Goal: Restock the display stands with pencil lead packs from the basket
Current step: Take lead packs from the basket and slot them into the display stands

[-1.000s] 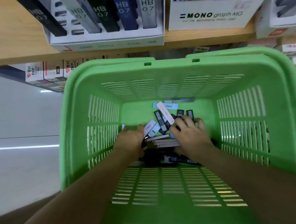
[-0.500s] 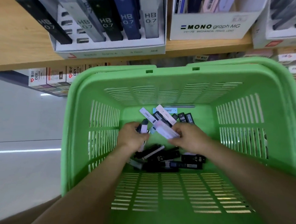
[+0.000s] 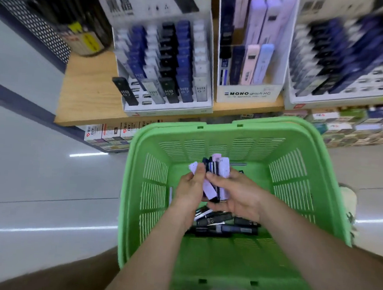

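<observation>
1. Head view, the hands: both hands are over the middle of the green basket [image 3: 311, 139] and share a bundle of pencil lead packs [image 3: 220, 169]. The right hand [image 3: 241, 197] has its fingers curled under and round the bundle from the right and carries most of it. The left hand [image 3: 188, 190] pinches a pale lilac pack [image 3: 209, 187] at the bundle's left edge, thumb on top.
2. Head view, the packs: the bundle is clear of the basket floor, and its long axis runs away from the person toward the shelf, leaning a little left. Dark loose packs [image 3: 223, 220] lie jumbled on the floor just below the hands.
3. Head view, the stands: three stand side by side on the wooden shelf [image 3: 87, 92] beyond the basket's far rim. The HB 0.7 stand [image 3: 166, 106] is ahead and to the left. The MONO graph MG stand [image 3: 248, 95] is almost straight ahead of the bundle. A third stand [image 3: 338, 103] on the right is blurred.
4. Judgement: the pastel packs look like the MONO stock, so the move is forward and up. The right hand is nearer that stand and the packs already point roughly along its slots.
</observation>
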### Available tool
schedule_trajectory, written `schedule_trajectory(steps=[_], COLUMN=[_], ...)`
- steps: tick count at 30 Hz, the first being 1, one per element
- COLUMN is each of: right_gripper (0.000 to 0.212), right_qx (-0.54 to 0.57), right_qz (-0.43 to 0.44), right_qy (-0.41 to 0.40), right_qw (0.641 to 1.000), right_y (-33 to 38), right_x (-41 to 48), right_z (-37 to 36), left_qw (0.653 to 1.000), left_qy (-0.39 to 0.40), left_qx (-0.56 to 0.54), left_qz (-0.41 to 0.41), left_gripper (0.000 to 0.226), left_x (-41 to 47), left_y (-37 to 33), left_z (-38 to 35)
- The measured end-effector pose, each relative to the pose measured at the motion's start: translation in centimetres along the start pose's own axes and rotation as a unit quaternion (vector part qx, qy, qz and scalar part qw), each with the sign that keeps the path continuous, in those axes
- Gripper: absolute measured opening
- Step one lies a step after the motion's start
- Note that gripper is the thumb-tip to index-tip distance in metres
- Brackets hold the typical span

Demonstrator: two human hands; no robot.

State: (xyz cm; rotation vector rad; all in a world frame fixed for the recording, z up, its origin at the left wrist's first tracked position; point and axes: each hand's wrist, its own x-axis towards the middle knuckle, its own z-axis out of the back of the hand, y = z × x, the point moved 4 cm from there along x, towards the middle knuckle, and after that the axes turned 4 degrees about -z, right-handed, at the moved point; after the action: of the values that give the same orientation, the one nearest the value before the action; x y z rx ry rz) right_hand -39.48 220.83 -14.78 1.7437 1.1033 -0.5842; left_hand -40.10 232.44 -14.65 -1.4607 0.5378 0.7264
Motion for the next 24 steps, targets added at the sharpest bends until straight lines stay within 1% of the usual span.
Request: schedule_trajectory(steps=[2, 3, 6, 7, 8, 9, 10, 12, 13, 14, 15, 17, 19, 21, 24], right_gripper=[0.039, 0.036, 0.017, 0.013, 0.010, 0.010, 0.012, 0.018, 0.016, 0.012, 0.009, 0.013, 0.016, 0.014, 0.013], right_qx=[0.006, 0.005, 0.001, 0.002, 0.005, 0.013, 0.025, 0.058, 0.067, 0.065, 0.054, 0.016, -0.031, -0.071, -0.094], right_qz=[0.024, 0.035, 0.066, 0.078, 0.090, 0.100, 0.107, 0.110, 0.112, 0.114, 0.116, 0.128, 0.154, 0.182, 0.209], right_qy=[-0.012, -0.017, -0.031, -0.041, -0.053, -0.062, -0.064, -0.057, -0.052, -0.048, -0.049, -0.055, -0.060, -0.055, -0.045], right_qw=[1.000, 0.999, 0.997, 0.996, 0.995, 0.993, 0.992, 0.991, 0.990, 0.990, 0.991, 0.990, 0.986, 0.979, 0.972], right_y=[0.8, 1.3, 2.7, 3.2, 3.8, 4.4, 5.1, 6.3, 6.9, 7.5, 8.2, 10.2, 12.9, 16.0, 19.6], right_x=[-1.7, -2.6, -5.2, -6.0, -6.8, -7.6, -8.4, -10.1, -11.0, -11.9, -12.9, -14.9, -17.0, -19.2, -21.7], right_z=[-0.4, -0.7, -1.8, -2.1, -2.4, -2.7, -3.0, -3.6, -3.8, -4.1, -4.3, -4.6, -5.1, -5.7, -6.8], left_qw=[1.000, 0.999, 0.997, 0.996, 0.995, 0.993, 0.990, 0.981, 0.977, 0.971, 0.967, 0.964, 0.963, 0.957, 0.934], left_qy=[0.013, 0.023, 0.048, 0.047, 0.047, 0.051, 0.059, 0.076, 0.086, 0.101, 0.114, 0.115, 0.130, 0.163, 0.173], left_qx=[-0.006, -0.011, 0.005, 0.014, 0.030, 0.051, 0.073, 0.110, 0.128, 0.142, 0.151, 0.163, 0.136, 0.107, 0.158], left_qz=[-0.020, -0.027, -0.059, -0.072, -0.084, -0.093, -0.105, -0.138, -0.149, -0.162, -0.172, -0.177, -0.192, -0.214, -0.268], left_gripper=[0.038, 0.036, 0.029, 0.030, 0.038, 0.046, 0.046, 0.026, 0.021, 0.024, 0.034, 0.051, 0.047, 0.037, 0.026], left_x=[-1.7, -2.7, -5.3, -6.3, -7.1, -8.1, -8.8, -10.4, -11.1, -11.6, -12.1, -12.8, -13.7, -14.7, -15.7], left_y=[-1.3, -2.0, -4.1, -5.0, -5.7, -6.5, -7.1, -8.6, -9.4, -10.2, -11.2, -13.4, -16.2, -18.9, -22.4], left_z=[0.0, -0.1, -0.2, -0.3, -0.3, -0.4, -0.5, -0.7, -0.7, -0.6, -0.5, 0.1, 0.8, 1.2, 1.0])
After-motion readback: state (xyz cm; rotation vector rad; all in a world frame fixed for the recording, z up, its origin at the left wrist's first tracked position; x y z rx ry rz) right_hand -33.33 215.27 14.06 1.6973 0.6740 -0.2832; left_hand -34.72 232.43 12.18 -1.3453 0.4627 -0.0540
